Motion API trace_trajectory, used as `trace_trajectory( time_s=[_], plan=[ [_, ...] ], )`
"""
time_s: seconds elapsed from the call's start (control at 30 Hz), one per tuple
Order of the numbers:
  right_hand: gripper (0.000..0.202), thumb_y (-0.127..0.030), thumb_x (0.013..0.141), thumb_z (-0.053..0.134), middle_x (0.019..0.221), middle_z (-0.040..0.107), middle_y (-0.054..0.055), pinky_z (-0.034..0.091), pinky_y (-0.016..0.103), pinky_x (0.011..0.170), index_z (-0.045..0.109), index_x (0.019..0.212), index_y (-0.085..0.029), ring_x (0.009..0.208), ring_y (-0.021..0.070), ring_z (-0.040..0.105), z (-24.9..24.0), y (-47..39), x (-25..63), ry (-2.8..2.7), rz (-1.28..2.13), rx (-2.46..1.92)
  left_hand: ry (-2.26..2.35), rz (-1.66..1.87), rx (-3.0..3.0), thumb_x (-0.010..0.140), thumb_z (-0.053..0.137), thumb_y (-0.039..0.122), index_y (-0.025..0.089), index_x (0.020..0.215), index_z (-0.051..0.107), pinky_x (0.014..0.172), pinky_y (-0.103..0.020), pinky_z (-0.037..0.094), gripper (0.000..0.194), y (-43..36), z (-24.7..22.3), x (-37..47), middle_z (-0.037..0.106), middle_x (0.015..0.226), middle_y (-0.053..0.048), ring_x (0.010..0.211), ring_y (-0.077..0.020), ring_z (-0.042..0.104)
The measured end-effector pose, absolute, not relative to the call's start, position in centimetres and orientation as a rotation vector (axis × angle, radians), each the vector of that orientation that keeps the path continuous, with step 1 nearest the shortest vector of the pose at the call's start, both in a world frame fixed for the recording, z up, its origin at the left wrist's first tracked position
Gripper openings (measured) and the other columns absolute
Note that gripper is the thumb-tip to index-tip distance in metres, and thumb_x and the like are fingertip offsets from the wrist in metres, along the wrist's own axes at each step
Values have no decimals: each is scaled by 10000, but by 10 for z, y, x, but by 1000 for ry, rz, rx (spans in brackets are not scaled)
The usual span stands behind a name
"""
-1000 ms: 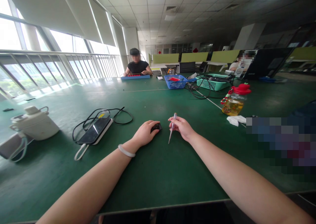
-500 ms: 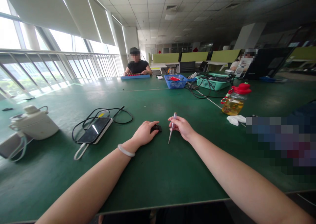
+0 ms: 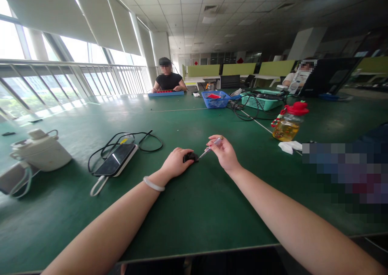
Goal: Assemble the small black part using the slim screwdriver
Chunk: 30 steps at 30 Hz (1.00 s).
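On the green table (image 3: pixel 194 210), my left hand (image 3: pixel 176 162) grips a small black object (image 3: pixel 189 157) between thumb and fingers. The fine detail of that object is too small to make out. My right hand (image 3: pixel 226 154) is closed on a slim screwdriver (image 3: pixel 209 149) with a clear handle. The screwdriver slants down to the left, and its tip is at the right end of the black object. Whether the tip touches it cannot be told.
Left stand a phone (image 3: pixel 117 160) with a looped black cable and a white bottle (image 3: pixel 45 150). Right are a red-lidded bottle (image 3: pixel 286 125) and white tissue (image 3: pixel 289 147). Farther back are a blue basket (image 3: pixel 216 101), a green basket (image 3: pixel 262 101) and a seated person (image 3: pixel 168 80).
The screwdriver has tilted from nearly upright to a leftward slant, its tip now at the black object. My right hand has turned and lifted slightly; my left hand has barely shifted.
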State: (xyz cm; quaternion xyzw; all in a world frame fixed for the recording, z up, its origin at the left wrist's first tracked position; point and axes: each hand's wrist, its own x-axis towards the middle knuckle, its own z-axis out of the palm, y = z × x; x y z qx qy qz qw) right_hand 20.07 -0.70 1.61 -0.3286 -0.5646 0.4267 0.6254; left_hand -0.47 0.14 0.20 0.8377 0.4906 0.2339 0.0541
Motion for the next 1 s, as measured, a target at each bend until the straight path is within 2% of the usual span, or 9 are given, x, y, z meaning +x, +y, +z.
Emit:
trace_trajectory(
  time_s=[0.2,0.43,0.67,0.87,1.0],
  plan=[
    [208,-313,823,624,908,654,40,503,344,869,584,1011,-233,893,187,649,19,-25,195,-1612,675,-731,1457,722,2565,792,615,352,239,1112,636,896,-380,473,340,1,1,-6,692,1027,-41,983,-250,597],
    [120,-273,844,588,924,686,44,498,318,836,617,953,-232,864,180,650,24,-32,189,-1802,499,-743,1448,699,2572,806,599,363,234,1133,630,905,-380,458,353,2,0,-6,696,1027,-48,975,-249,599],
    [95,-262,853,563,902,689,41,498,321,799,635,912,-244,836,182,629,27,-34,191,-1992,336,-711,1429,727,2568,814,592,354,242,1113,638,909,-367,461,323,2,1,-5,696,1045,-40,988,-242,607],
    [129,-135,817,555,861,694,29,466,326,788,648,835,-223,800,180,582,29,-41,183,-2306,62,-540,1445,711,2562,781,591,295,207,1149,632,933,-375,456,380,3,1,-6,692,1062,-60,1007,-246,600],
    [166,-108,803,543,918,685,42,470,288,741,668,847,-208,797,164,589,28,-48,177,-2453,-22,-500,1470,705,2551,756,603,278,213,1136,639,929,-373,467,387,0,3,-5,688,1067,-61,1014,-246,602]
  ],
)
